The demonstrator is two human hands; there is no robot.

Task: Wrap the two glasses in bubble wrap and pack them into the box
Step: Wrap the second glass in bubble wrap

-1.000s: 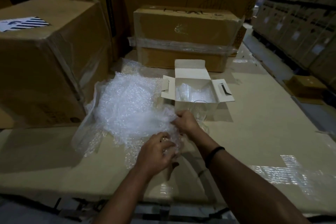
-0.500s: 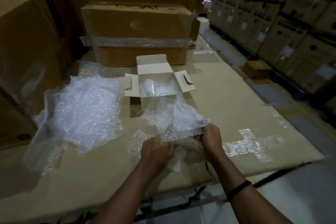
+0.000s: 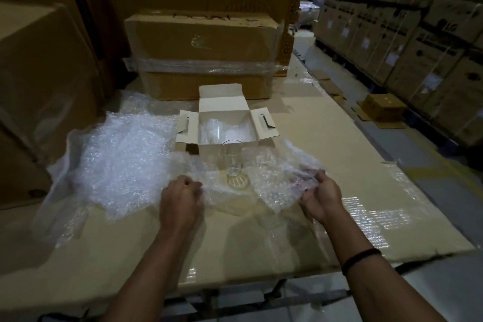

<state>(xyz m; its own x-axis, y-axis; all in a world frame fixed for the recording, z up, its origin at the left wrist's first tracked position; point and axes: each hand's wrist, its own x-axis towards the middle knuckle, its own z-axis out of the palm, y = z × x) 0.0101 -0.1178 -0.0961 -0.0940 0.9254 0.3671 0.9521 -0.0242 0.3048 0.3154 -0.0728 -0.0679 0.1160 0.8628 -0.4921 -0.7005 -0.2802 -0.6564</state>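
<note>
Amid bubble wrap (image 3: 274, 178), glass (image 3: 232, 162) upright, L hand (image 3: 183, 198), R hand (image 3: 321, 197) grip wrap, 2nd glass (image 3: 211, 130) faint in box (image 3: 222, 102)

A: Box (image 3: 222, 102), what col is it showing?
B: Showing white, w/ dark slot marks on the side flaps. Glass (image 3: 232, 162) is reading clear, no tint.
A: Bubble wrap (image 3: 277, 178)?
B: Looking see-thru, whitish, dotted all over w/ bubbles. Worktop (image 3: 339, 159) is coming across tan; cartons (image 3: 201, 34) are showing brown w/ black print.
A: Anything else?
B: LG cartons (image 3: 418, 34) are showing brown too, w/ white labels. Wristband (image 3: 360, 257) is looking black.
</note>
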